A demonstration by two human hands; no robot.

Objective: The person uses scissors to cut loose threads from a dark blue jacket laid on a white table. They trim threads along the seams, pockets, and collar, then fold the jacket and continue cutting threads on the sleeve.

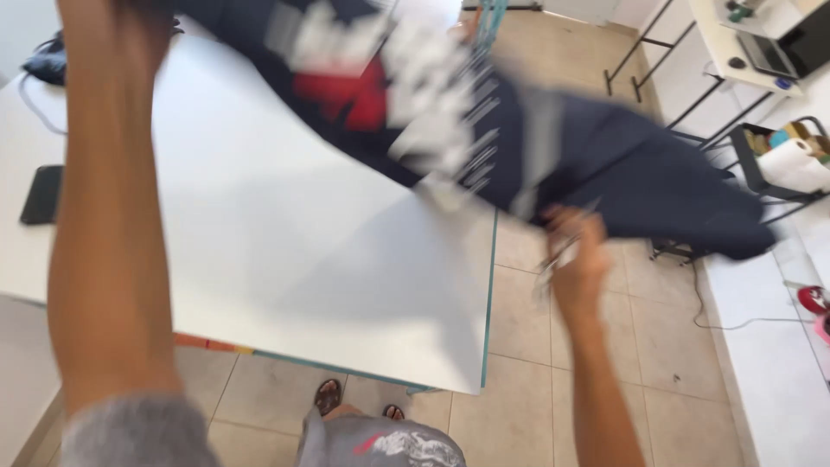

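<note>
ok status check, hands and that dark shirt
Right hand gripping dark shirt edge. Left hand out of frame, arm raised. Shirt airborne over white table; phone at far edge.

Bright, even daylight fills the scene, and the white bench (285,242) is nearly washed out. Heavy motion blur smears the dark garment (553,147) above the right fingers (566,227), its white print streaked. A soft shadow falls left of those fingers
</note>
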